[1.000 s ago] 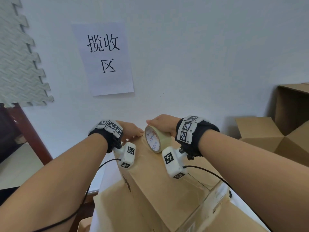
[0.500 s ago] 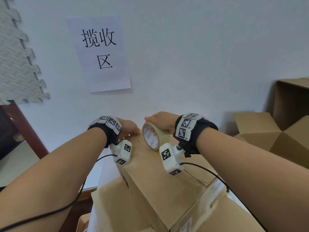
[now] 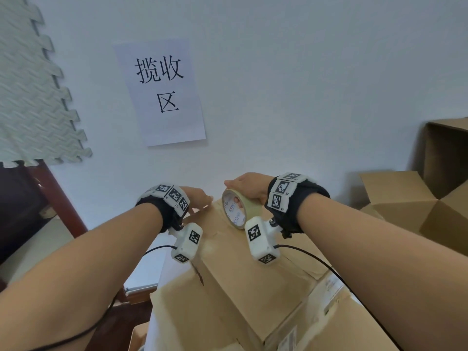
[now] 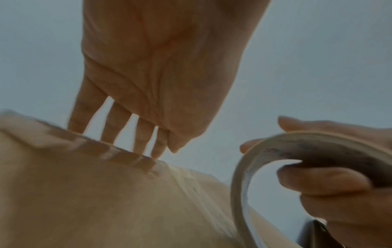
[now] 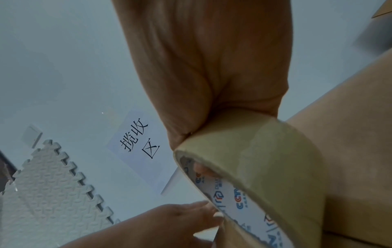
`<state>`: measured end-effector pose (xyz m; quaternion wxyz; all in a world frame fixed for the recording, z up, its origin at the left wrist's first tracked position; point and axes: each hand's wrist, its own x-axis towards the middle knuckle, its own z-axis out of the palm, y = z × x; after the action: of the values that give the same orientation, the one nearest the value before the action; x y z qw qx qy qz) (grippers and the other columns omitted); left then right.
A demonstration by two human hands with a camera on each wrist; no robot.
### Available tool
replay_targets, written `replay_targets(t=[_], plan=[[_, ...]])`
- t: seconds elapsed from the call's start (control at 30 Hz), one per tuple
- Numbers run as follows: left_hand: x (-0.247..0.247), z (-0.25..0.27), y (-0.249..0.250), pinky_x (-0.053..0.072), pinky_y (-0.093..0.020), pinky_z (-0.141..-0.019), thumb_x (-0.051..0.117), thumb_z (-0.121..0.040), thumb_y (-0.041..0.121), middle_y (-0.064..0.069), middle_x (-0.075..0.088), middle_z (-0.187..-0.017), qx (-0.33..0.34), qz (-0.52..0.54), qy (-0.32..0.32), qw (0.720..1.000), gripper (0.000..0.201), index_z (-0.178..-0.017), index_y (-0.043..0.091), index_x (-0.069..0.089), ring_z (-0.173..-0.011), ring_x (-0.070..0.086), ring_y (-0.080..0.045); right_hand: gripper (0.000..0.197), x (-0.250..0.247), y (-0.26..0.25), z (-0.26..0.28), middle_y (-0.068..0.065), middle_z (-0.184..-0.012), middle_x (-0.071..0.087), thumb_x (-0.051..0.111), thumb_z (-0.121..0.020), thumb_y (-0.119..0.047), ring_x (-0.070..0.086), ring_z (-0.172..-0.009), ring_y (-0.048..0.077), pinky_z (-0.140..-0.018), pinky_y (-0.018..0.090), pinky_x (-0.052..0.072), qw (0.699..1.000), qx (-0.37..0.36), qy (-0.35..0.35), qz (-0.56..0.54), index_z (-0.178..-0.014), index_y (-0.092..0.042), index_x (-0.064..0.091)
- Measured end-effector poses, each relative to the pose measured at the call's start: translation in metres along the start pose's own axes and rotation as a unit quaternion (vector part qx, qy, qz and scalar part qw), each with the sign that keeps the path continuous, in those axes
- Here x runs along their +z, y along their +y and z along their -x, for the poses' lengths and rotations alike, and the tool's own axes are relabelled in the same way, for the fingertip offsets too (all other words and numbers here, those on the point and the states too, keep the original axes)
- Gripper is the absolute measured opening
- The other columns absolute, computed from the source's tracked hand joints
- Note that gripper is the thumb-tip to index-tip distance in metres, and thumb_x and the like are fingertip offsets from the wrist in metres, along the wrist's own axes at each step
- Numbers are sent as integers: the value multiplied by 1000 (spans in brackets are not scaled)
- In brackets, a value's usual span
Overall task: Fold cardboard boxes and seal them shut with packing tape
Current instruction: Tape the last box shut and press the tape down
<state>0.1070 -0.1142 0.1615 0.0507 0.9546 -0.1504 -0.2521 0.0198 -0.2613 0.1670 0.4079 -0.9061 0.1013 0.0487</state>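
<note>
A closed brown cardboard box (image 3: 243, 279) stands on top of other cardboard, its far end toward the wall. My right hand (image 3: 249, 187) grips a roll of tan packing tape (image 3: 236, 211) upright on the box's far end, with a finger through the core (image 5: 203, 169). My left hand (image 3: 200, 197) lies beside it with straight fingers (image 4: 118, 124) reaching over the box's far edge (image 4: 106, 149) and touching the top. In the left wrist view the tape roll (image 4: 254, 159) sits at the right, held by the right hand (image 4: 331, 182).
A white wall with a paper sign (image 3: 162, 92) and a foam mat (image 3: 30, 92) rises right behind the box. Open empty cardboard boxes (image 3: 415, 203) stand at the right. More cardboard (image 3: 336, 323) lies under the box. A dark wooden frame (image 3: 58, 198) is at the left.
Both hands stay at the box's far end. The tape roll has moved slightly nearer along the top, and the head view has tilted down a little.
</note>
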Motion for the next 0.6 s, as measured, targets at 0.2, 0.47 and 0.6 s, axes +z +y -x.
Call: replay_targets(t=[0.2, 0.47, 0.6], plan=[[23, 37, 1, 22, -22, -108, 24, -107, 24, 4, 31, -148, 116, -39, -37, 992, 47, -153, 20, 15, -135, 32, -15, 67, 5, -10, 13, 8, -100, 59, 35, -96, -55, 55, -87, 21, -87, 37, 47, 1000, 5, 13, -23, -134, 0, 48], [59, 25, -2, 2, -49, -120, 15, -105, 37, -3, -5, -163, 97, -164, 51, 980, 54, -155, 18, 4, -149, -6, -26, 32, 4, 1, 34, 18, -110, 63, 51, -96, -27, 62, -99, 31, -91, 43, 51, 971, 50, -1, -232, -113, -1, 54], [57, 31, 6, 1, -50, -120, 17, -106, 22, -3, 2, -163, 107, -126, 63, 984, 50, -155, 18, 9, -150, -2, -23, 20, 5, -2, 49, 15, -84, 64, 47, -99, -19, 64, -68, 23, -59, 30, 55, 965, 52, -7, -256, -103, 0, 50]])
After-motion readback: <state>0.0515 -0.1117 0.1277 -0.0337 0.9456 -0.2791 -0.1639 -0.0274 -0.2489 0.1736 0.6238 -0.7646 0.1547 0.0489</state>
